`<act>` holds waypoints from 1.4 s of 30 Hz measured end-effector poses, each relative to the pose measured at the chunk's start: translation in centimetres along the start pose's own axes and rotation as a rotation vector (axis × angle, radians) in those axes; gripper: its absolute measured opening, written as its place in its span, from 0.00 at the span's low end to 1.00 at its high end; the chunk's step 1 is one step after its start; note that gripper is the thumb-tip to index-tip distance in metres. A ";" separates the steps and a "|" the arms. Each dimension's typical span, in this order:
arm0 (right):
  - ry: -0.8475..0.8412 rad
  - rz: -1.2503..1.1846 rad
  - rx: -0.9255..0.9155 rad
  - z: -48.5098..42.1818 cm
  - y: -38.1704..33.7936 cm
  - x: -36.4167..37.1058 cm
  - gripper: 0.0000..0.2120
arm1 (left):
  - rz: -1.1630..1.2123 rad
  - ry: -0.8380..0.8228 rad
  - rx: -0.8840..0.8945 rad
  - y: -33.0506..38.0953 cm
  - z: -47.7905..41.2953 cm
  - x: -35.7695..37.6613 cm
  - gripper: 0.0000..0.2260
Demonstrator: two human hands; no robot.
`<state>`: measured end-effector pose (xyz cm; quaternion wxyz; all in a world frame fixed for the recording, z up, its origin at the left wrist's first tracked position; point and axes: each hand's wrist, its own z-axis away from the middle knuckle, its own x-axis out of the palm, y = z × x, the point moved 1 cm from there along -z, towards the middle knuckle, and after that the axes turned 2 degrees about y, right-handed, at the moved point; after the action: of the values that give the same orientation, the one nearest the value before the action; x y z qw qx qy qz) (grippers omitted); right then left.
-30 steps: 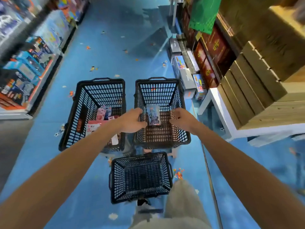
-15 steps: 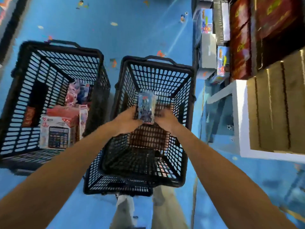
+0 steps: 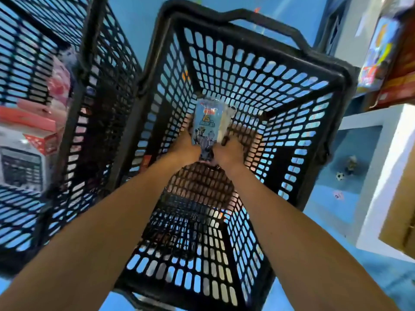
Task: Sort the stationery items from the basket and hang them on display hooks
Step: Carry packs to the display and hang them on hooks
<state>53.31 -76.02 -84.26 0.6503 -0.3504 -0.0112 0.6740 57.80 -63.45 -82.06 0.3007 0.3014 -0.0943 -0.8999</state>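
Two bare hands show in my head view, both reaching deep into a black plastic lattice basket (image 3: 258, 70) that fills the middle of the feed. Between them they hold one blue printed packet (image 3: 204, 122) with a grey figure on its front and a yellow numeral near the top; the finer print is too blurred for me to read. The left hand (image 3: 184, 147) grips the packet's left edge, its fingers wrapped behind it. The right hand (image 3: 231, 151) pinches the lower right edge, where a paler item (image 3: 226, 122) sits against the packet's right side; I cannot tell what that is. The packet stands roughly upright and leans slightly away from me. It sits inside the basket, well below the rim and closer to the far wall than the near one. Whether its lower end touches the basket's bottom I cannot tell, since the hands cover it.

At the left of the feed, a second black lattice basket (image 3: 105, 70) stands just beside the first, and their rims seem to meet. It holds pink and red cardboard boxes (image 3: 33, 117) and a white box picturing a dark calculator (image 3: 21, 163). Both baskets rest on a blue floor (image 3: 134, 16). To the right I see a white shelf unit (image 3: 381, 167) with brightly printed boxes (image 3: 379, 50) above it, and a small black-and-white ball (image 3: 339, 176) lying on the floor near its base.
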 end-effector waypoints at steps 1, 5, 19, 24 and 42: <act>0.016 -0.011 -0.005 -0.3 0.1 0.0 0.07 | 0.002 0.019 -0.010 0.0 -0.4 0.3 0.22; 0.014 0.001 -0.013 -0.4 -0.1 0.5 0.14 | -0.035 0.075 -0.002 0.0 -1.0 1.2 0.21; 0.030 -0.123 0.098 1.7 0.4 -0.3 0.14 | 0.333 -0.070 -0.032 -1.2 1.9 1.4 0.20; -0.018 -0.217 0.068 5.2 -0.1 -2.1 0.13 | 0.437 -0.073 -0.028 -0.6 5.5 0.0 0.20; -0.291 -0.212 -0.397 28.3 -0.3 -1.6 0.24 | 0.865 -0.063 0.063 -12.0 27.4 -8.0 0.26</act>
<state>39.62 -64.92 -62.02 0.6274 -0.3674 -0.2734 0.6298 40.69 -49.33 -60.46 0.6375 0.2156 -0.2484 -0.6966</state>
